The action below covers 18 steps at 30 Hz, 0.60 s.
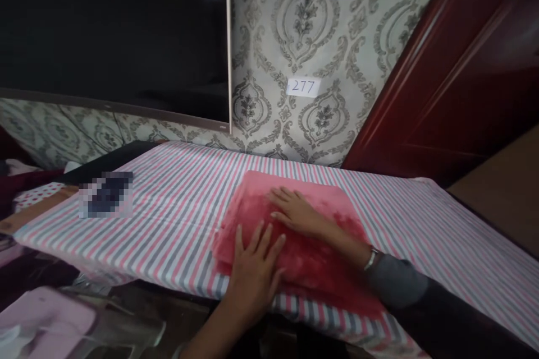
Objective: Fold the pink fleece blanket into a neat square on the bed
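A folded red and pink plush cloth lies on a striped sheet spread over the table. My left hand rests on the cloth's near left part with its fingers spread. Farther back, my right hand lies flat on top of the cloth, its fingers stretched toward the left. A bracelet circles the right wrist. Neither hand grips anything that I can see. Part of the cloth's right side is hidden under my right forearm.
At the sheet's left lies a blurred-out dark item. A large black screen hangs on the patterned wall, beside a paper label reading 277. Dark red wooden panelling stands at right. A pink plastic item is at lower left.
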Tool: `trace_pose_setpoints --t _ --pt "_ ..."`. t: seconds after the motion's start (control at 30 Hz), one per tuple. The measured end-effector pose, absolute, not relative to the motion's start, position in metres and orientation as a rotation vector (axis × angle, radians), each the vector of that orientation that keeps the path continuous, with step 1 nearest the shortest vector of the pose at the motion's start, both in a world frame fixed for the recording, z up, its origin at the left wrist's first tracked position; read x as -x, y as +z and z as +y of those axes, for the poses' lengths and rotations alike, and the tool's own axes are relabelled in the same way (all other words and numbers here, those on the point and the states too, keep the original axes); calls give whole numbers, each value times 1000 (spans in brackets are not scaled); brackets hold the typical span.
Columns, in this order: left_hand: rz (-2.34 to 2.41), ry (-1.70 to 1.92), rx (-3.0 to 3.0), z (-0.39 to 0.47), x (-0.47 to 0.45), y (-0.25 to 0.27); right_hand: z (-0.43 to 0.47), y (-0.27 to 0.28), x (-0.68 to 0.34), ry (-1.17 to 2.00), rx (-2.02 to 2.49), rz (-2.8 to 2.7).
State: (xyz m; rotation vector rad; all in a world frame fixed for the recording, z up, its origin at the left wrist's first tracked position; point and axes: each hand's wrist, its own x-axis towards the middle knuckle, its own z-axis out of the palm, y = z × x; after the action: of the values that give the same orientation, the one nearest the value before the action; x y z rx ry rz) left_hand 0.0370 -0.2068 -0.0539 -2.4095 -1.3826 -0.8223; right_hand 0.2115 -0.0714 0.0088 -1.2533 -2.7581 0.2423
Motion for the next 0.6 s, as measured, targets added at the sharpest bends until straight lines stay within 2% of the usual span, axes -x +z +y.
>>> trace_pose_setpoints --t 0.17,0.6 --pt "-1444 -896 2242 -202 -27 -79 -42 -10 -172 115 1165 -2875" --pt "-1442 -986 2208 -198 -29 -89 32 -8 -157 336 1479 -2739"
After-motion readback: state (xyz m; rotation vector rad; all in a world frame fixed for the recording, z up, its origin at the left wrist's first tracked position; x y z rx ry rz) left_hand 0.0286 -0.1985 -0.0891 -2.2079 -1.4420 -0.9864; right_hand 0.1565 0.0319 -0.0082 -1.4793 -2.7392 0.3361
